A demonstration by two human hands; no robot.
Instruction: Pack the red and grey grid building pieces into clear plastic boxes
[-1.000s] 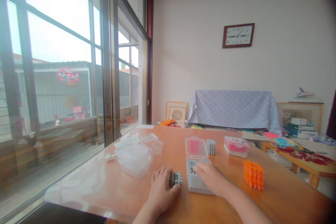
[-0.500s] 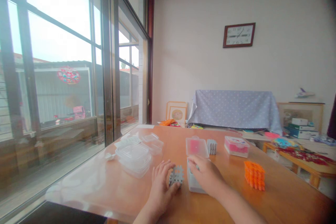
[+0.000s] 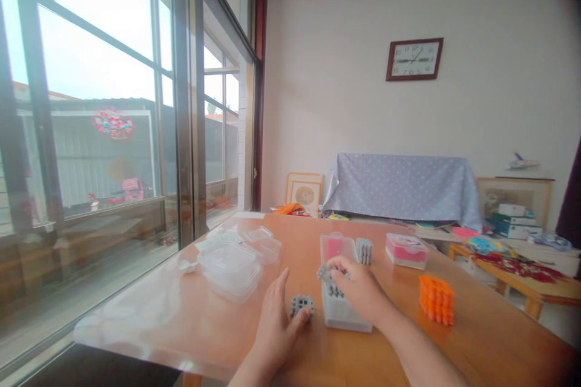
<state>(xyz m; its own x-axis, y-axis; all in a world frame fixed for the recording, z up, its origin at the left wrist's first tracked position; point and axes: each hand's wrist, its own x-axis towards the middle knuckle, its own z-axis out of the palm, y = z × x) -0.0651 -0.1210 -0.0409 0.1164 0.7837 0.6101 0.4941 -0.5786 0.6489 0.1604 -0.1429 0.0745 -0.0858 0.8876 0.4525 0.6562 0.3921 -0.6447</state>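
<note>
My left hand (image 3: 276,313) rests on the table with its fingers stretched out, the thumb overlapping the near edge of a small grey block of toothed plastic pieces (image 3: 301,303). Between thumb and fingers, my right hand (image 3: 354,284) pinches a grey toothed plastic piece (image 3: 324,272) above a clear plastic box (image 3: 347,318). More grey pieces (image 3: 336,291) show inside that box, partly hidden by the hand. Its lid (image 3: 336,248) is raised at the back. Just behind stands a grey stack of similar pieces (image 3: 364,251).
An orange stack of toothed pieces (image 3: 436,300) stands at the right. Behind it is a closed box with pink contents (image 3: 407,251). Clear plastic containers (image 3: 229,269) lie at the left of the wooden table (image 3: 385,363), beside the window.
My right hand has lifted out of the box with a grey toothed piece. My left hand's fingers have straightened beside the grey block, which now looks lower and more compact.
</note>
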